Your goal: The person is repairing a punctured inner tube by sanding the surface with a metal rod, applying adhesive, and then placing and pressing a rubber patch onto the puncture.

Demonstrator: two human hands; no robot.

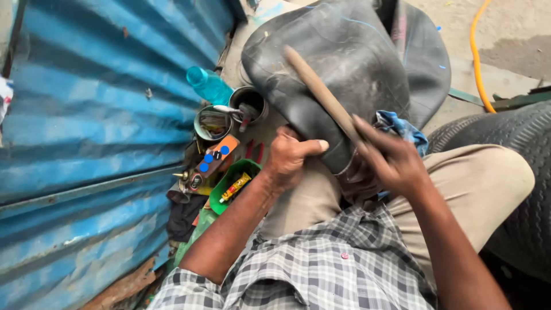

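A large black rubber inner tube (350,63) lies draped over my lap and knee. My left hand (290,158) grips the tube's near edge, thumb pressed along it. My right hand (390,158) is closed around the lower end of a brown wooden handle (318,89), which slants up and left across the tube. The tool's head is hidden under my hand. A blue cloth (402,127) pokes out just behind my right hand.
A blue corrugated metal sheet (97,132) stands at the left. Beside it sit two tins of small tools (229,112), a teal plastic bottle (208,85), an orange card (213,161) and a green tray with a glue tube (232,186). A tyre (516,172) lies right, an orange hose (479,63) behind.
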